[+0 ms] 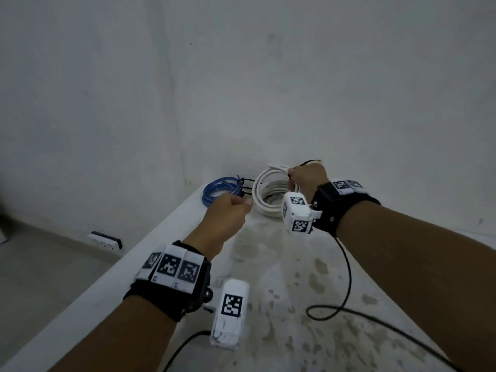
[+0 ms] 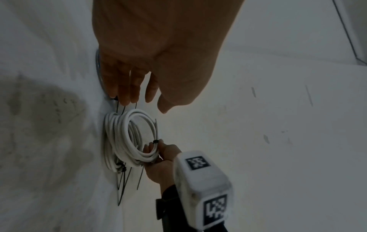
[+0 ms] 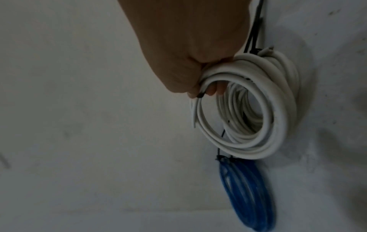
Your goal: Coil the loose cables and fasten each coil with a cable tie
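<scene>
A white cable coil is gripped at its right side by the right hand, fingers curled round the bundled turns, w/ a black cable tie seen wrapped on the turns just at the fingers in the right wrist view. This coil sits upper centre of the head view, at the far end of the counter, tilted up over a second white coil lying under it. A blue coil, already tied, lies just left of it. The left hand hovers lower left of the coils, fingers loosely extended, nothing held; loose black ties lie by the coils in the left wrist view. Judged step: the tie on the held coil is on, prob. being tightened or checked; whether it is fully cinched can't be told. Next move likely calls for the tie tail to be pinched by the left hand and pulled snug while the turns are kept bunched, then the coil set down.
</scene>
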Action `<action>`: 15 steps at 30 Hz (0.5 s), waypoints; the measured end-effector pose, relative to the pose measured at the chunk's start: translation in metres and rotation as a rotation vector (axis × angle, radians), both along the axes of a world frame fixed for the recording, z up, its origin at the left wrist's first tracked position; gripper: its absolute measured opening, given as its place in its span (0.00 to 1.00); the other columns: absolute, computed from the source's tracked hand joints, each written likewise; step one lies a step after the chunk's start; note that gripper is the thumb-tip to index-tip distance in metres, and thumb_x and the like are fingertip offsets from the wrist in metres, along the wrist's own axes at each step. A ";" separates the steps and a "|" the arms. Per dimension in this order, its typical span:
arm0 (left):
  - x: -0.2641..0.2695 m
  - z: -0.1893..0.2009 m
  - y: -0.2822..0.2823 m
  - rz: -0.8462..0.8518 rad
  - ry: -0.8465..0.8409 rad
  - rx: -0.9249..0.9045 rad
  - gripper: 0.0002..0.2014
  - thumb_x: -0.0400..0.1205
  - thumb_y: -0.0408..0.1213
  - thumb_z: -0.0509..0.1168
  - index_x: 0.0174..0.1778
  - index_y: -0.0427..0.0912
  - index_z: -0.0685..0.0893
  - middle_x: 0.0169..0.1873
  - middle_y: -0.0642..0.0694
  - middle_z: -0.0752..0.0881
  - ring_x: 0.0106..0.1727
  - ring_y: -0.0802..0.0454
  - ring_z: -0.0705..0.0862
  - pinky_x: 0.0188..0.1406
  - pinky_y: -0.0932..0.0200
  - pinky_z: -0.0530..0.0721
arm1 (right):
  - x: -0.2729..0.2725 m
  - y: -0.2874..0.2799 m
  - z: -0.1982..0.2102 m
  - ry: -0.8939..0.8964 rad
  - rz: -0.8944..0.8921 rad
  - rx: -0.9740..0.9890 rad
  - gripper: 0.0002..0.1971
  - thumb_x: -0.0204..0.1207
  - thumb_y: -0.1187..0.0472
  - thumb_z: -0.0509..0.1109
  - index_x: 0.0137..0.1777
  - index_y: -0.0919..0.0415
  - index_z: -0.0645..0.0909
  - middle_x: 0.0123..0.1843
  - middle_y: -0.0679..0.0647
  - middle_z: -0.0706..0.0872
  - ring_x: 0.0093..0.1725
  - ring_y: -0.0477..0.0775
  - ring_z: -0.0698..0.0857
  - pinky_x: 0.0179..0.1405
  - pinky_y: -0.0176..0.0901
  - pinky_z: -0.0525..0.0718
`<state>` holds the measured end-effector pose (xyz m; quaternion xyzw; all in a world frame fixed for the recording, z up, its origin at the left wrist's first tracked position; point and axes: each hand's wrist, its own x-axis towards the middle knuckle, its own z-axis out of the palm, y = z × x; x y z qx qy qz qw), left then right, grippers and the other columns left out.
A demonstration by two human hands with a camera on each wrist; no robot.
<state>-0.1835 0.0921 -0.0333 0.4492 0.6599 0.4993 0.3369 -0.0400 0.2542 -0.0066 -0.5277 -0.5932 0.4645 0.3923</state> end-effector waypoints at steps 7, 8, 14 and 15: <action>0.001 -0.007 -0.005 -0.008 -0.007 -0.027 0.07 0.85 0.43 0.64 0.52 0.44 0.81 0.50 0.46 0.86 0.46 0.52 0.86 0.45 0.59 0.84 | -0.005 -0.002 -0.030 -0.573 -0.026 0.268 0.17 0.75 0.70 0.67 0.27 0.61 0.66 0.43 0.60 0.84 0.50 0.63 0.85 0.51 0.53 0.85; 0.002 -0.009 -0.005 -0.011 -0.004 -0.031 0.06 0.85 0.43 0.64 0.51 0.44 0.81 0.50 0.45 0.86 0.46 0.52 0.86 0.46 0.59 0.85 | -0.006 -0.003 -0.031 -0.559 -0.084 0.222 0.11 0.77 0.70 0.65 0.33 0.64 0.73 0.50 0.63 0.84 0.55 0.66 0.83 0.56 0.57 0.84; 0.006 -0.018 -0.008 -0.026 0.011 -0.070 0.08 0.85 0.42 0.64 0.53 0.41 0.82 0.49 0.45 0.87 0.47 0.50 0.86 0.52 0.53 0.85 | 0.002 -0.006 -0.054 -0.495 -0.204 0.207 0.16 0.82 0.65 0.60 0.67 0.64 0.79 0.65 0.67 0.79 0.62 0.69 0.78 0.47 0.51 0.67; 0.007 -0.018 -0.009 -0.026 0.011 -0.070 0.09 0.85 0.42 0.64 0.54 0.40 0.82 0.49 0.44 0.87 0.46 0.50 0.86 0.51 0.53 0.85 | 0.002 -0.005 -0.052 -0.436 -0.247 0.185 0.17 0.82 0.61 0.61 0.69 0.64 0.78 0.66 0.67 0.78 0.63 0.68 0.78 0.49 0.52 0.68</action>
